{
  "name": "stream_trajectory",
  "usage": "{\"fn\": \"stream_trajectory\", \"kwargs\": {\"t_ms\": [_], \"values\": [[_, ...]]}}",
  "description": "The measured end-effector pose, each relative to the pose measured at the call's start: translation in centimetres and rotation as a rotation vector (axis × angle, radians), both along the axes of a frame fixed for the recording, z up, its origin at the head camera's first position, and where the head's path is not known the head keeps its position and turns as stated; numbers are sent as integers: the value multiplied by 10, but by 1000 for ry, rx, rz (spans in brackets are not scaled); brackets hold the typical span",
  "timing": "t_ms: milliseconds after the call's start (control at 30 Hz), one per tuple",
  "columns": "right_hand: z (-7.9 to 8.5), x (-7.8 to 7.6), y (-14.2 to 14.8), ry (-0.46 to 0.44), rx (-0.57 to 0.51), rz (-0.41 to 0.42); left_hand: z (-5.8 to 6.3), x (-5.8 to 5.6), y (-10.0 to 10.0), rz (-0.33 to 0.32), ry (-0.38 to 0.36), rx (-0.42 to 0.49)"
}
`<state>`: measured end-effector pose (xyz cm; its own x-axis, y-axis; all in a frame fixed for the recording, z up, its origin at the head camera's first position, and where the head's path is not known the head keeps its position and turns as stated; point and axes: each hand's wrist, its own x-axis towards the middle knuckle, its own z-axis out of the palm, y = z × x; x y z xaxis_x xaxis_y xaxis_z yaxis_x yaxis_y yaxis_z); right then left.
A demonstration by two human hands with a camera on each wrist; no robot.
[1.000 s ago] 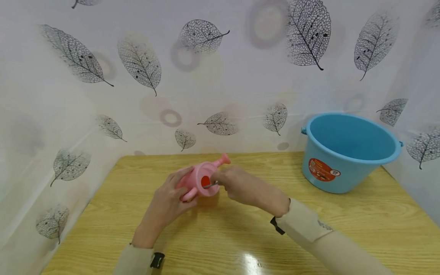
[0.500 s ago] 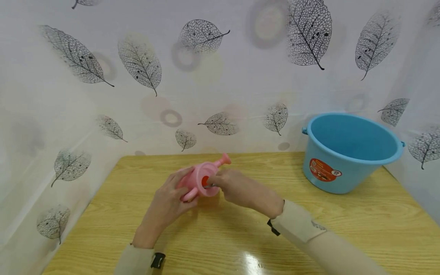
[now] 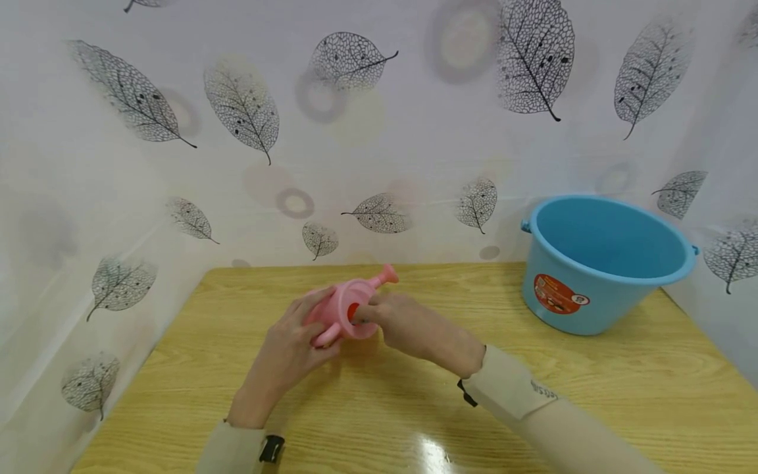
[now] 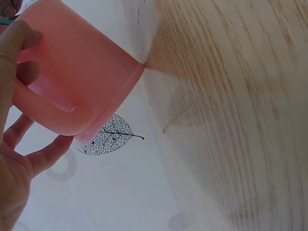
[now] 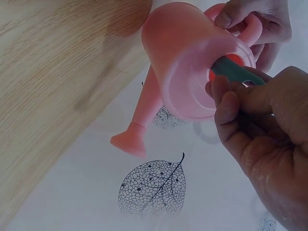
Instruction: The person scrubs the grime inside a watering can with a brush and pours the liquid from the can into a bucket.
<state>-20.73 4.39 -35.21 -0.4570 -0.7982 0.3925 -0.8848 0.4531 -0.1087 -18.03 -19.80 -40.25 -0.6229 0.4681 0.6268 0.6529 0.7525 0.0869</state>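
A pink watering can (image 3: pixel 359 288) lies tilted low over the wooden table, its mouth toward the right hand and its spout pointing up to the right. The left hand (image 3: pixel 287 345) grips it at the looped handle (image 4: pixel 53 115), fingers against the body. At the mouth, the right hand (image 3: pixel 417 332) pinches a green tool handle (image 5: pixel 236 72) with a hole near its end. The tool's far end is inside the can, hidden, so its kind cannot be told. Something red (image 5: pixel 233 58) shows inside the mouth, around the tool.
A large light-blue bucket (image 3: pixel 551 263) with a red label stands at the right rear of the table (image 3: pixel 379 408). Behind and at the sides hangs a white leaf-printed sheet (image 3: pixel 403 151).
The right hand has moved slightly left, bringing the tool deeper into the can's mouth; less of the tool shows. The left hand and the watering can have stayed in place.
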Motion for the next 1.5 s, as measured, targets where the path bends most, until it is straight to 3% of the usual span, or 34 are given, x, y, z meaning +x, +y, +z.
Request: {"fn": "stream_trajectory", "kwargs": {"t_ms": [467,700,800,1167,1500], "values": [[13,2,4,-22,50,-30,2,-1,1,-5,4,-2],[22,4,8,-129,67,-37,1,-1,0,-8,-2,-21],[25,5,10,-135,62,-36,1,-1,0,-10,-2,-24],[28,9,15,-51,37,-39,0,-1,0,3,-12,-53],[17,8,18,-29,52,-56,0,-2,2,-1,8,-53]]}}
